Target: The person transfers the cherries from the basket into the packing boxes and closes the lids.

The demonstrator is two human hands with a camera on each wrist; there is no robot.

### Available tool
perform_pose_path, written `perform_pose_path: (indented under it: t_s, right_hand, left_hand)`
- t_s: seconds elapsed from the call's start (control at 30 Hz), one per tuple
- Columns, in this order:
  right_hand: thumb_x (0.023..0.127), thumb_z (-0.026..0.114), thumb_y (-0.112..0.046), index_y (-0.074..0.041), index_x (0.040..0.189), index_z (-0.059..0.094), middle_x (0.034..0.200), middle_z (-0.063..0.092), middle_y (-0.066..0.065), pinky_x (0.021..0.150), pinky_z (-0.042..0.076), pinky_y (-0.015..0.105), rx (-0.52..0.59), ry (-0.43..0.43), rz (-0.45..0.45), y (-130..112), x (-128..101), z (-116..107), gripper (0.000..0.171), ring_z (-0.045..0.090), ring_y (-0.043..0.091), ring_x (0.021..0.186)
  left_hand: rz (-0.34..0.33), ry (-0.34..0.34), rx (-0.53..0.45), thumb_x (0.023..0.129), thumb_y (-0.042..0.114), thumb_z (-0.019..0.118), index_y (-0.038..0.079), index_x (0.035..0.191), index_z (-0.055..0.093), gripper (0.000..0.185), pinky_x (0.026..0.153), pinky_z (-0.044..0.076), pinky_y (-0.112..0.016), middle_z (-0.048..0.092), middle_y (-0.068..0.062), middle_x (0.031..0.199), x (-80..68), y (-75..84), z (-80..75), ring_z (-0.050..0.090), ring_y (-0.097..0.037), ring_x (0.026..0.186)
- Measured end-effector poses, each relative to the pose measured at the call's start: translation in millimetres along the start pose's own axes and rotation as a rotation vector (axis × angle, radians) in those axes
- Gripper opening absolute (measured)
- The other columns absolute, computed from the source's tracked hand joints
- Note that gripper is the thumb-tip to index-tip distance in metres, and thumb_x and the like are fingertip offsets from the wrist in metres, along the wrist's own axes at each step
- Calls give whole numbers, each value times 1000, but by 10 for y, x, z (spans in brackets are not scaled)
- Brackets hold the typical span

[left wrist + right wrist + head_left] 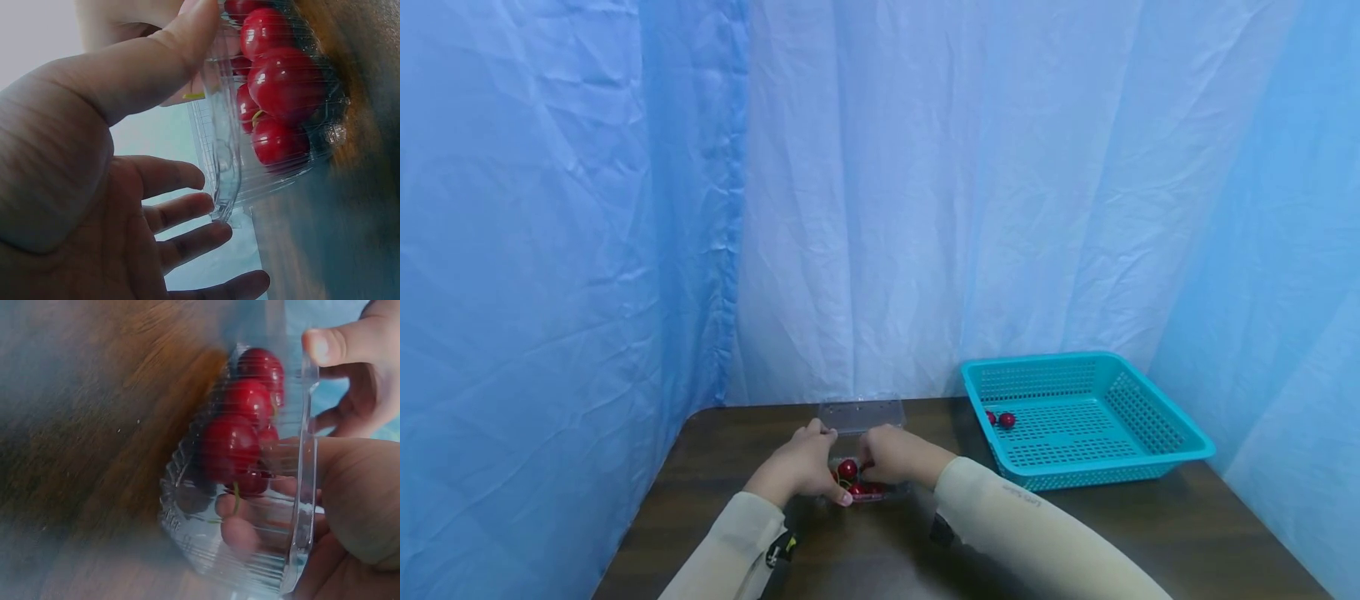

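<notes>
A clear plastic box (pixel 250 569) holding several red cherries (pixel 847 469) rests on the dark table. My left hand (pixel 802 463) spans its left end. The left thumb lies at the near rim, while the other fingers reach out spread and nearly straight beside the far corner of the rim, as the left wrist view shows. Over the right part of the box, my right hand (pixel 891 456) reaches down inside. Its curled fingers (pixel 239 534) and thumb close around a cherry (pixel 250 482) near a green stem. More cherries (pixel 285 84) lie beside them.
Behind the box, its clear lid (pixel 861 416) is folded open at the table's back edge. A turquoise perforated basket (pixel 1116 461) stands to the right, with red cherries (pixel 1007 421) at its left side. Blue-white curtains (pixel 887 208) hang around the wooden table (pixel 715 467).
</notes>
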State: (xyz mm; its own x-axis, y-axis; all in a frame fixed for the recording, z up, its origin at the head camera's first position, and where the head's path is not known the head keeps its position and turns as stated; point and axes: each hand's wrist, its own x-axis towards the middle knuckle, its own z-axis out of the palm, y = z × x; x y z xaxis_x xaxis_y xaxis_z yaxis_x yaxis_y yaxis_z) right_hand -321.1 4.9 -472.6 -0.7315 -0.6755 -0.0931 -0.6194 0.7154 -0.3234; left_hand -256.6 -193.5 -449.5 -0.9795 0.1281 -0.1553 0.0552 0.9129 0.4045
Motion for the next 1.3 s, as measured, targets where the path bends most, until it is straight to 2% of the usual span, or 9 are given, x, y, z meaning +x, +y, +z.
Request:
perform_pose_path:
  t_s: [0.27, 0.43, 0.6, 0.8, 1.0, 1.13, 1.3]
  right_hand:
    - [101, 88, -20, -16, 114, 86, 95, 80, -4, 75, 68, 28, 38, -5, 36, -44, -67, -123, 14, 73, 8, 79]
    - [104, 84, -23, -16, 119, 86, 103, 82, -4, 81, 70, 32, 69, 20, 50, -19, -186, -340, 17, 75, 7, 84]
    - [107, 80, -26, -16, 119, 84, 106, 82, -3, 86, 70, 37, 96, 59, 77, 111, -271, -617, 16, 76, 10, 90]
    - [111, 75, -23, -13, 119, 81, 105, 80, 2, 81, 66, 41, 161, 125, 110, 426, -342, -971, 14, 74, 15, 89]
    - [111, 75, -27, -6, 123, 79, 109, 81, 10, 85, 68, 44, 235, 171, 233, 885, -433, -1284, 24, 79, 23, 92]
    - [111, 75, -26, -4, 123, 77, 114, 81, 16, 84, 68, 41, 269, 202, 336, 1215, -501, -1415, 26, 81, 31, 99]
    - [111, 74, -26, -3, 127, 74, 119, 79, 19, 85, 68, 43, 292, 227, 390, 1478, -594, -1496, 28, 80, 38, 109]
  left_hand:
    - [2, 4, -6, 72, 46, 109, 12, 169, 54, 118, 108, 64, -65, 54, -16, 162, -3, -12, 8, 60, -39, 141]
    - [-7, 7, 1, 71, 46, 110, 11, 169, 54, 118, 110, 63, -65, 54, -16, 163, -1, -1, 12, 58, -41, 145]
    - [-21, 7, 14, 69, 46, 110, 9, 168, 54, 120, 111, 61, -67, 54, -17, 164, 24, 22, 19, 56, -42, 148]
    - [-25, 15, 21, 68, 46, 110, 7, 167, 55, 120, 114, 59, -68, 54, -16, 164, 29, 28, 29, 54, -43, 151]
    - [-27, 23, 19, 71, 47, 110, 8, 167, 56, 117, 111, 61, -67, 55, -16, 161, 10, 27, 36, 57, -42, 148]
    - [-26, 23, 17, 72, 46, 110, 8, 168, 55, 117, 112, 61, -67, 55, -17, 162, -8, 31, 35, 57, -42, 149]
    - [-18, 26, 24, 72, 47, 109, 8, 167, 55, 116, 112, 61, -68, 55, -17, 162, -1, 20, 29, 56, -43, 150]
